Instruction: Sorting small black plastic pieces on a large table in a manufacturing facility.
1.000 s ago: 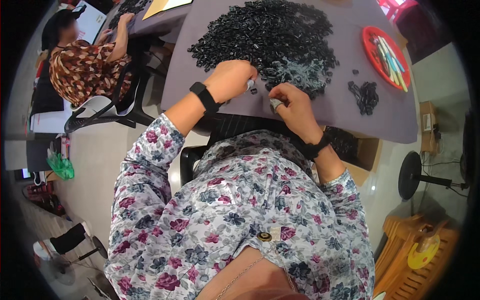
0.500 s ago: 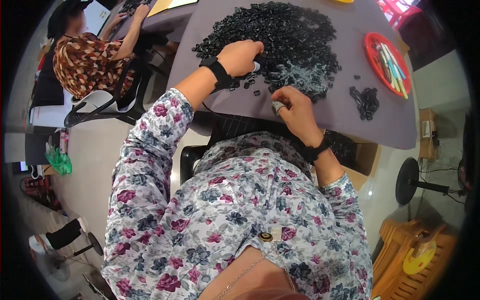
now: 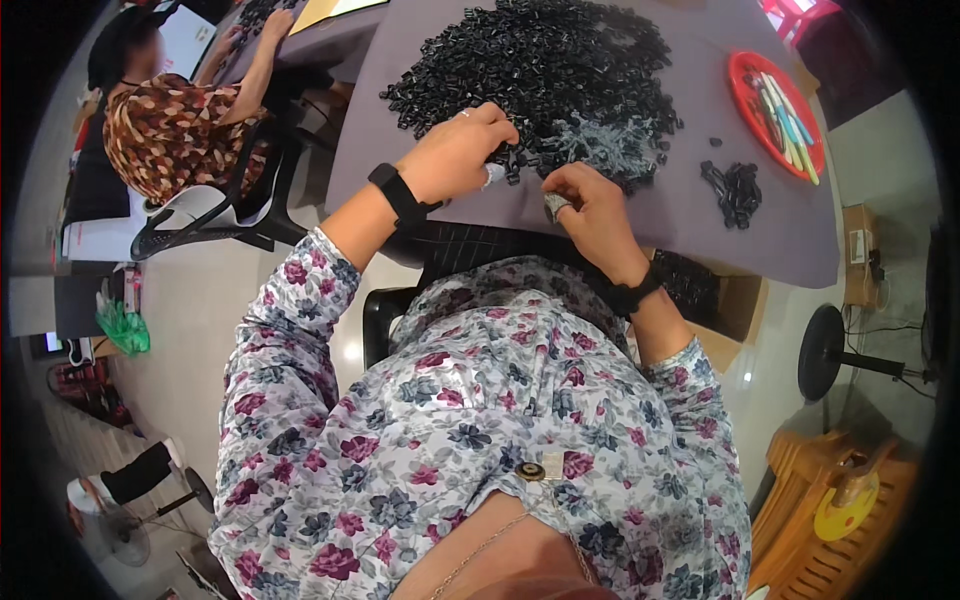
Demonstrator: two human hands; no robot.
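Observation:
A large pile of small black plastic pieces [image 3: 530, 65] is heaped on a grey-covered table [image 3: 655, 225]. My left hand [image 3: 455, 158] is at the pile's front left edge, fingers curled in, with black pieces right beside the fingertips. Something pale wraps its thumb tip. What this hand grips is hidden. To its right, my right hand [image 3: 596, 215] is closed in a pinch just in front of a patch of thin grey bits [image 3: 600, 148]. A grey wrap covers its thumb; anything between the fingers is too small to make out.
A red plate [image 3: 741, 75] with several knife-like tools stands on the right. Near it lies a small heap of black pieces [image 3: 735, 195]. An open cardboard box [image 3: 740, 305] is below the table's front edge. Another person [image 3: 180, 130] sits at a table on the left.
My left hand has drawn back from over the pile, toward me and slightly left, to the pile's front edge. My right hand has stayed nearly in place.

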